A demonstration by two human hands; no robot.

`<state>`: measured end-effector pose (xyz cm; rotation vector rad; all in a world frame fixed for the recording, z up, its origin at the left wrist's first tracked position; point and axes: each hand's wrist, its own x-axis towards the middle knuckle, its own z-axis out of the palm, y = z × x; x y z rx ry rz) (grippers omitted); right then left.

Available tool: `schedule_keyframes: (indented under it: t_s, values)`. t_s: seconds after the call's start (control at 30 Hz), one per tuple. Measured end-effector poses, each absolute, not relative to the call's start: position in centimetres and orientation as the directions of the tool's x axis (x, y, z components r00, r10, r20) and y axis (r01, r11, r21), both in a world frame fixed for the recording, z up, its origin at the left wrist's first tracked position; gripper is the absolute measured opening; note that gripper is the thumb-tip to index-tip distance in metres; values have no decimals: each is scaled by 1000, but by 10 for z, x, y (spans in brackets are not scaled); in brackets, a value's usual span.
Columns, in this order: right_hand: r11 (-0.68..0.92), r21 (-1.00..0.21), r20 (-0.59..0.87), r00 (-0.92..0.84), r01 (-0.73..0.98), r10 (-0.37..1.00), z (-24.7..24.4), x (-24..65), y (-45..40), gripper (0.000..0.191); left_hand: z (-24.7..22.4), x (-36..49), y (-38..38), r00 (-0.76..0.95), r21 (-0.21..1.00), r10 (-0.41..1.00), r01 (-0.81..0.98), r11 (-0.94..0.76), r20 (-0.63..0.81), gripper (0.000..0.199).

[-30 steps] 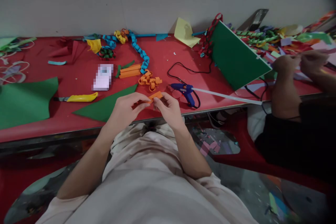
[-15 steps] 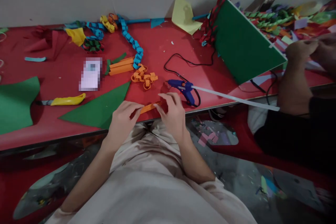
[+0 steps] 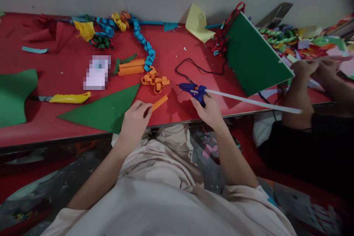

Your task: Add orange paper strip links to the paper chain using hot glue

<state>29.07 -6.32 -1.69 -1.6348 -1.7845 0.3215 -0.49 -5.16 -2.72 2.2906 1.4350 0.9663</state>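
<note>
Between the fingertips of my left hand point(image 3: 136, 118) is an orange paper strip point(image 3: 160, 103), its free end pointing up and right over the table edge. My right hand point(image 3: 210, 111) is closed around the handle of a blue hot glue gun point(image 3: 193, 91). A long white glue stick point(image 3: 254, 100) sticks out of the gun's back toward the right. Just beyond the strip lies an orange paper chain point(image 3: 156, 80), and folded orange strips point(image 3: 131, 67) rest beside it. A blue paper chain point(image 3: 143, 44) runs back from there.
A green triangular paper point(image 3: 105, 108) and a yellow-handled cutter point(image 3: 69, 98) lie on the left of the red table point(image 3: 166, 49). To the right a green board point(image 3: 256, 57) leans at a slant. A co-worker's hands point(image 3: 315, 68) are at the far right, by heaped paper scraps.
My right hand has let go of the orange strip, moved right and taken hold of the glue gun. My left hand still pinches the strip. The view has shifted slightly.
</note>
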Motion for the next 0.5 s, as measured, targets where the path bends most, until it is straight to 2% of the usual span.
schedule_keyframes:
  t_s: [0.07, 0.2, 0.33, 0.5]
  values:
    - [205, -607, 313, -6, 768, 950, -9, 285, -73, 38, -31, -1, -48, 267, 542, 868, 693, -475, 419, 20]
    - [196, -561, 217, -86, 804, 972, 3, 268, -94, 38, -36, 0, -48, 233, 557, 868, 688, -466, 439, 23]
    - [178, -464, 154, -119, 868, 981, 2, 254, -92, 45, -36, 0, -49, 229, 557, 868, 688, -465, 442, 23]
    - [146, -330, 174, -92, 933, 980, -4, 249, -85, 47, -34, -1, -48, 242, 583, 871, 663, -470, 427, 23]
